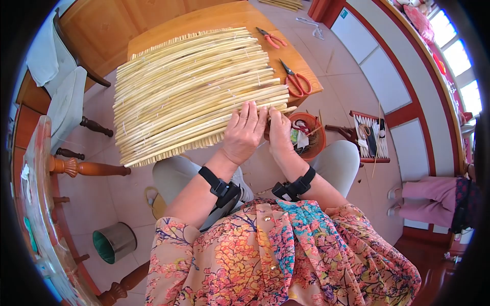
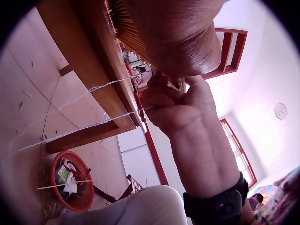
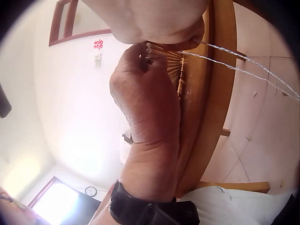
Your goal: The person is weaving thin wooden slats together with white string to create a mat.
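Note:
A mat of pale yellow stalks point(image 1: 189, 92), bound across with thin white ties, lies on a wooden table and reaches past its front edge. My left hand point(image 1: 244, 133) grips the mat near its right front corner, fingers laid over the outermost stalks. Close beside it, my right hand point(image 1: 279, 135) has its fingertips at the stalk ends. In the left wrist view, two lengths of white twisted string point(image 2: 82, 129) run down from the hands. The right wrist view shows string point(image 3: 225, 48) coming out of my right hand's curled fingers. Part of the grip is hidden behind the hands.
Red-handled pliers point(image 1: 273, 38) and red-handled scissors point(image 1: 296, 81) lie on the wooden table point(image 1: 301, 64). Below the corner stands an orange basket point(image 1: 317, 140) of scraps, beside a small folding stool point(image 1: 370, 135). A metal bin point(image 1: 115, 243) and chairs are at left; another person's legs point(image 1: 426, 196) appear at right.

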Available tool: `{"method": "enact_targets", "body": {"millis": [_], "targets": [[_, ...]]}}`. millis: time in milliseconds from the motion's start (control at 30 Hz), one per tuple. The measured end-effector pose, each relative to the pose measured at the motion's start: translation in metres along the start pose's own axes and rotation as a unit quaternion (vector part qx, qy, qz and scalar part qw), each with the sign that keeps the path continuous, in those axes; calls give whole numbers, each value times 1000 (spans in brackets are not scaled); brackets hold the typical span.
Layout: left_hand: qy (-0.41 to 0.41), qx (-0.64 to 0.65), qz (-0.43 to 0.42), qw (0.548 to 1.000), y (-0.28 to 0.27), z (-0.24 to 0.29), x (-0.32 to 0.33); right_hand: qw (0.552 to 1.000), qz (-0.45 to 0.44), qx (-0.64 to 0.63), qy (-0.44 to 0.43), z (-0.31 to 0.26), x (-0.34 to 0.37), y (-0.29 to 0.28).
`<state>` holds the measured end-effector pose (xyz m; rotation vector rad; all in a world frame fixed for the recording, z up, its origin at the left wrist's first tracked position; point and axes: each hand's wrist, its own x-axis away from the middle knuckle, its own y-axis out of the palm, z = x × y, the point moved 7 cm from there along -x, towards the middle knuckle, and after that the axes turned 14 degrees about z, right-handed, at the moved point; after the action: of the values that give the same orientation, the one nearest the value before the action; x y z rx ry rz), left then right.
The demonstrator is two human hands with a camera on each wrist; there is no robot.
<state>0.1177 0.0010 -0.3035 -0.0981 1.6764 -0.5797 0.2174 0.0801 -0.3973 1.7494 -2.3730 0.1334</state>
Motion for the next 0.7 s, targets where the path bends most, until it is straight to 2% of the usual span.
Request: {"method": "enact_targets", "body": {"millis": [100, 267, 467, 567, 700], "targets": [[1, 1, -3, 1000, 1, 1, 1, 999, 11, -43, -18, -1, -1, -2], [0, 9, -6, 1000, 3, 2, 6, 996, 5, -78, 38, -3, 10, -2], [-7, 15, -6, 1000, 3, 1, 9, 993, -3, -119, 25, -7, 14, 1], [-2, 12, -15, 1000, 4, 2, 13, 990, -5, -118, 73, -1, 15, 1], [-8, 15, -11, 1000, 7, 0, 17, 991, -10, -107, 76, -1, 18, 0]]}}
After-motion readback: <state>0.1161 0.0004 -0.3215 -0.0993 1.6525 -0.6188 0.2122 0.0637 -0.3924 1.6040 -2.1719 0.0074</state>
